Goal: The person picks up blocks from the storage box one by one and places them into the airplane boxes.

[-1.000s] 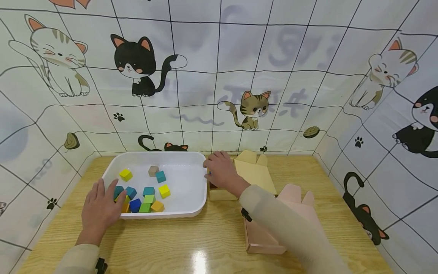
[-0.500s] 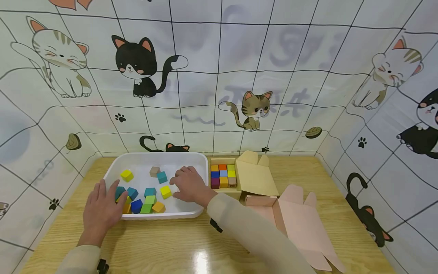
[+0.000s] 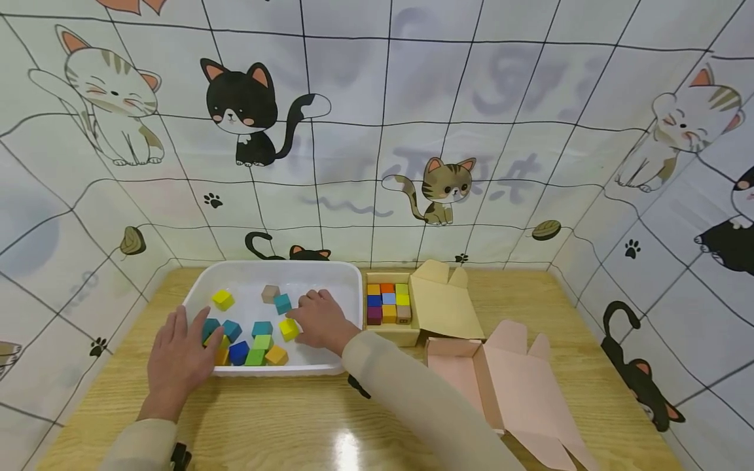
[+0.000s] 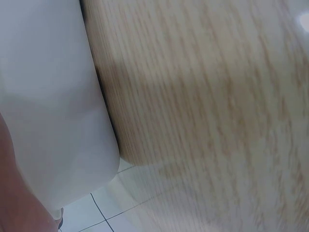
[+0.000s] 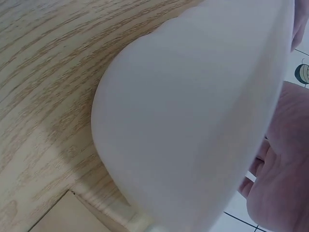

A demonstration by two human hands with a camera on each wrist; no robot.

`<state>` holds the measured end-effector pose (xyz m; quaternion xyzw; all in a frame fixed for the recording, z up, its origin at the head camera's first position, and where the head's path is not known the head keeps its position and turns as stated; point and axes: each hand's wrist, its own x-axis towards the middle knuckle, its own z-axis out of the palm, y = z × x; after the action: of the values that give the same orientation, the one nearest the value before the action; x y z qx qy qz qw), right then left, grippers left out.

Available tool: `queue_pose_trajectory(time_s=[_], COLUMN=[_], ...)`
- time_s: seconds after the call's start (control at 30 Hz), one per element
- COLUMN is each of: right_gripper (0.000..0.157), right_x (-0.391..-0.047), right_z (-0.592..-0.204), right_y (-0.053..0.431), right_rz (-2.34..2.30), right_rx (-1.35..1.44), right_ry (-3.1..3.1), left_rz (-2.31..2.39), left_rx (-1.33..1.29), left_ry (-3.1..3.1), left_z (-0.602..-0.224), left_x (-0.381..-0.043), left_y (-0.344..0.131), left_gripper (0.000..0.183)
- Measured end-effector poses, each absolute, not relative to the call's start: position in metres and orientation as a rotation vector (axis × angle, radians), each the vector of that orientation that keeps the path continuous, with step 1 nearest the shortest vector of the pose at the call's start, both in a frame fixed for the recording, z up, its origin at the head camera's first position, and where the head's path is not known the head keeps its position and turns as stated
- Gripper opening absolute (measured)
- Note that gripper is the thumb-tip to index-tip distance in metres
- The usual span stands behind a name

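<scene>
In the head view a white plastic tray [image 3: 347, 288] holds several coloured cubes. My left hand [image 3: 179, 356] rests over its front left corner, fingers spread beside teal, yellow and orange cubes. My right hand [image 3: 323, 322] reaches into the tray's right half, thumb and index finger right at a yellow cube [image 3: 288, 330]. A teal cube [image 3: 283, 303] lies just beyond the index finger. In the right wrist view the right hand [image 5: 285, 169] shows behind the tray's wall [image 5: 178, 111], its fingertips hidden. The left wrist view shows only an edge of my left hand [image 4: 19, 203] beside the tray.
Right of the tray stands an open yellow box [image 3: 391, 335] holding rows of coloured cubes, its lid [image 3: 444, 307] folded right. An open pink box [image 3: 462, 373] lies in front of it, partly behind my right sleeve [image 3: 412, 392]. A cat-print cloth [image 3: 353, 196] hangs behind the table.
My right hand has left the yellow box and moved left into the tray, up to the yellow cube. The cubes in the yellow box are uncovered. My left hand stays at the tray's corner.
</scene>
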<state>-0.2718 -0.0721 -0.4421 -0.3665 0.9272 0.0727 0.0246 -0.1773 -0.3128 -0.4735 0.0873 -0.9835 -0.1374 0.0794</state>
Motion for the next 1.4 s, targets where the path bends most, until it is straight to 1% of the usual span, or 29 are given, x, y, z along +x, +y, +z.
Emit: queue_pose_trajectory(time_s=[0.2, 0.5, 0.73, 0.93, 1.2, 1.4], right_gripper=[0.047, 0.031, 0.029, 0.026, 0.032, 0.034], right_x=[-0.272, -0.272, -0.272, -0.27, -0.272, -0.279], right_z=[-0.445, -0.448, -0.448, -0.438, -0.415, -0.398], right_y=[-0.074, -0.079, -0.079, -0.076, -0.063, -0.04], right_rz=[0.213, 0.16, 0.166, 0.21, 0.211, 0.116], right_rx=[-1.129, -1.167, -1.176, -1.221, -1.191, -1.112], right_ry=[2.852, 2.864, 2.858, 2.891, 2.926, 2.98], left_rz=[-0.402, -0.406, -0.407, -0.412, -0.412, -0.426], left_rx=[0.26, 0.25, 0.25, 0.248, 0.258, 0.258], left_ry=[-2.94, -2.94, -2.947, -2.947, -2.955, -2.966], left_z=[-0.474, -0.473, -0.473, -0.475, -0.474, -0.472], left_x=[-0.178, -0.178, -0.178, -0.177, -0.175, -0.176], left_y=[-0.312, -0.312, -0.311, -0.313, -0.314, -0.313], left_gripper=[0.066, 0.067, 0.067, 0.067, 0.067, 0.068])
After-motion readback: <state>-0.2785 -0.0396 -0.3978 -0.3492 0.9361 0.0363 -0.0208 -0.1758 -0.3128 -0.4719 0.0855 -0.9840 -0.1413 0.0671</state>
